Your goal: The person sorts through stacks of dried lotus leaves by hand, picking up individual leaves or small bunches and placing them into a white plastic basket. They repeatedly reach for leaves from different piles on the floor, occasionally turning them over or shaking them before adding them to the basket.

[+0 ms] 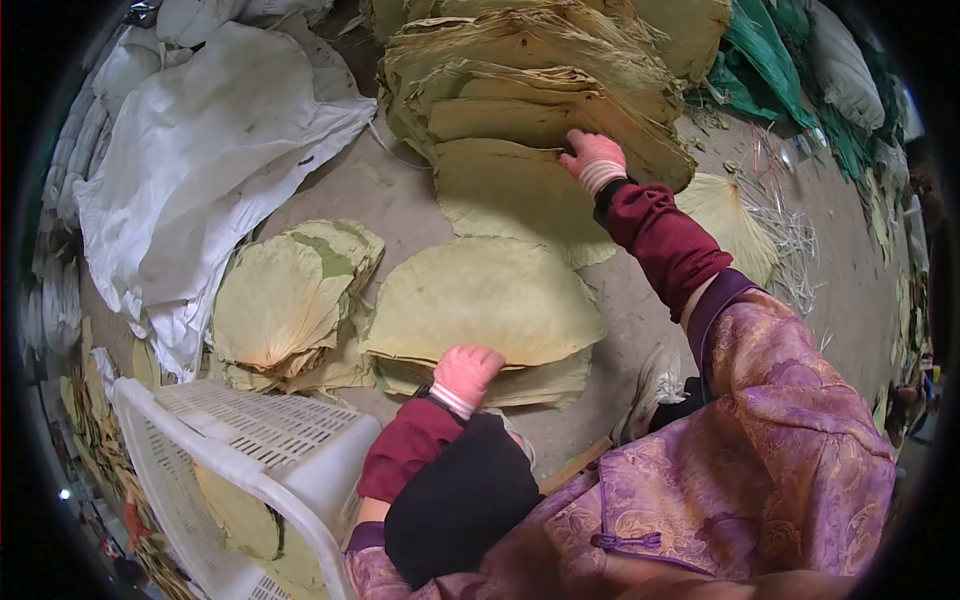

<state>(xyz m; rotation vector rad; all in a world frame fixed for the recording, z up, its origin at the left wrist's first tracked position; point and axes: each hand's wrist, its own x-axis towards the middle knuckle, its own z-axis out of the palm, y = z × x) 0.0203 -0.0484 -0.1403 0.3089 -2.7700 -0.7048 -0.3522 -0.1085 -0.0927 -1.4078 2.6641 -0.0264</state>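
Observation:
My left hand point(468, 376), in a pink glove with a striped cuff, has its fingers curled over the near edge of a pale green-brown dried lotus leaf point(485, 300). That leaf is the top one of a small folded pile on the floor. Farther off, my right hand point(596, 160), gloved alike, reaches to the big stack of dried lotus leaves point(530, 55). Its fingers are bent at the edge of a leaf point(520, 195) that slopes down the stack's near side. The fingertips of both hands are partly hidden.
Left of the small pile lies another leaf bundle point(285, 305). A white slotted plastic basket point(270, 425) with leaves inside stands tilted at lower left. White sheeting point(220, 150) covers the upper left. At right are a loose leaf point(730, 220), pale strings point(790, 250) and green netting point(765, 65).

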